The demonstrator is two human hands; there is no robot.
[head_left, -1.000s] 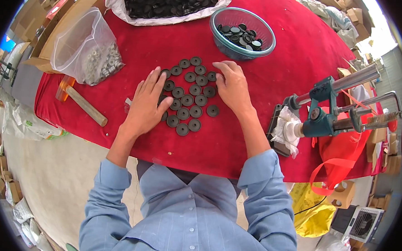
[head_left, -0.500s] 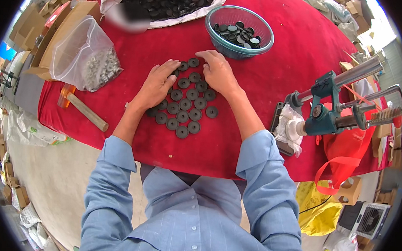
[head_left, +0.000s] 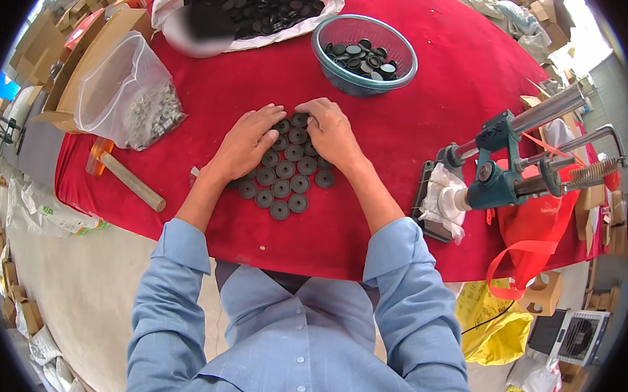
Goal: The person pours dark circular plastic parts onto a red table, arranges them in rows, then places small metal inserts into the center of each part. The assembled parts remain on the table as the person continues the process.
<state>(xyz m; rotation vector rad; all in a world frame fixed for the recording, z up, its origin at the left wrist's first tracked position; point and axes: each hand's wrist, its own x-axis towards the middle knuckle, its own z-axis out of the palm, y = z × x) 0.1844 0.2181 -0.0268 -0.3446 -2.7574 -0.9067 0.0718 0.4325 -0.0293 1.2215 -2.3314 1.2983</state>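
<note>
Round black discs (head_left: pixel 285 170), each with a small hole in the middle, lie flat in a tight cluster on the red cloth (head_left: pixel 311 242). My left hand (head_left: pixel 248 144) rests along the cluster's left side, its fingers stretched toward the far end and its thumb over some discs. Against the right side lies my right hand (head_left: pixel 333 134), cupped with the fingers bent inward and touching the farthest discs. Neither hand grips a disc; both are open around the group. Some discs are partly hidden under the palms and fingers.
Beyond the hands stand a clear bowl (head_left: pixel 363 79) of black caps and a white sack (head_left: pixel 338 0) full of black pieces. At left are a plastic bag (head_left: pixel 110 89) of small pale parts and a hammer (head_left: pixel 131 181). A green hand press (head_left: pixel 489 170) stands at right.
Both hands have drawn slightly nearer to me, and the right hand has closed in against the cluster. The discs sit closer together, the stray one at right now next to the others.
</note>
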